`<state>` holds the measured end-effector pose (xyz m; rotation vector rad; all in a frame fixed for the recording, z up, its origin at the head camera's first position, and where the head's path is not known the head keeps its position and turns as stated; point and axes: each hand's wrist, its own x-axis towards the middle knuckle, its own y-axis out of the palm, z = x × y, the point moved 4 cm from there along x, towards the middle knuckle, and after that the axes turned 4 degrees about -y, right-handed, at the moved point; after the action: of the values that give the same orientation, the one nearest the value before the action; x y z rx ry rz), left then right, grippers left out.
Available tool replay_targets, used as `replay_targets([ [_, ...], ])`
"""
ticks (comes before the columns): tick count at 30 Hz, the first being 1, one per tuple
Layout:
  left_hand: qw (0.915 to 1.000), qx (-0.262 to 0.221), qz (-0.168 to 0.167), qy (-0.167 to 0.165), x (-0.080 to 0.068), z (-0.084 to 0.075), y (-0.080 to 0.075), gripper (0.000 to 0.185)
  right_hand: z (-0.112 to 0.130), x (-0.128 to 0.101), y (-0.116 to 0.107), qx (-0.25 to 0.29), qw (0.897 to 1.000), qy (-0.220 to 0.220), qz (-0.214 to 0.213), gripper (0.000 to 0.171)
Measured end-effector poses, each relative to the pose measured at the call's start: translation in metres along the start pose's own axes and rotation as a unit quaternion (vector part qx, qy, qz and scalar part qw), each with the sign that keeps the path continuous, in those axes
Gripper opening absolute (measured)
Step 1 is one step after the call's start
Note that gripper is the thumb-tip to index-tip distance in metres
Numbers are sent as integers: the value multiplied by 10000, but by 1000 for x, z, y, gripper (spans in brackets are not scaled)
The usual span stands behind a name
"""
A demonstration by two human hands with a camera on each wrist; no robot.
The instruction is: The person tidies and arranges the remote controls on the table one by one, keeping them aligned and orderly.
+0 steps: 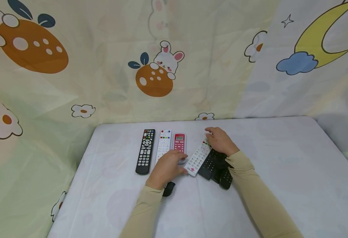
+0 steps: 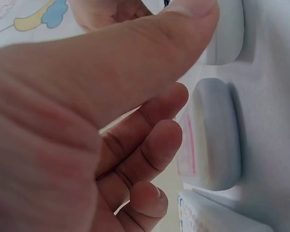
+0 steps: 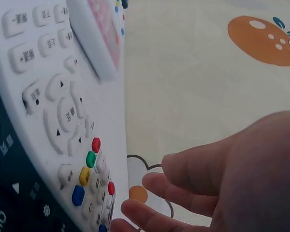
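Observation:
Three remotes lie side by side on the white-covered table (image 1: pixel 108 185): a black remote (image 1: pixel 145 151), a white one (image 1: pixel 163 143) and a pink one (image 1: pixel 179 142). Just right of them lies a tilted white remote (image 1: pixel 198 158), beside two overlapping black remotes (image 1: pixel 214 165). My left hand (image 1: pixel 169 167) sits at the near ends of the pink and tilted white remotes. Its fingers (image 2: pixel 154 145) are loosely curled round nothing, and its thumb reaches toward the tilted remote's end (image 2: pixel 229 34). My right hand (image 1: pixel 220 140) rests its fingers on the far end of the tilted white remote (image 3: pixel 63 111).
A cartoon-print curtain (image 1: pixel 162 66) hangs close behind the table and along its left side. Bare cloth stretches to the right of the remotes (image 1: pixel 281 158) and along the near edge. A small black device (image 1: pixel 168 189) shows under my left wrist.

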<state>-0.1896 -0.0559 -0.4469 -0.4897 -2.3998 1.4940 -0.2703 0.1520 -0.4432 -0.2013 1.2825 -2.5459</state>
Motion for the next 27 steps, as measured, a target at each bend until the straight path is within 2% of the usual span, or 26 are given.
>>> replay_targets([
  [11,9999,-3,138,-73,-1,-1,6,52,-6,2,4,-270,9980,354,448,44],
  [27,9994,250,198,97,0,-3,5,47,1,9,6,-335,9976,396,466,43],
])
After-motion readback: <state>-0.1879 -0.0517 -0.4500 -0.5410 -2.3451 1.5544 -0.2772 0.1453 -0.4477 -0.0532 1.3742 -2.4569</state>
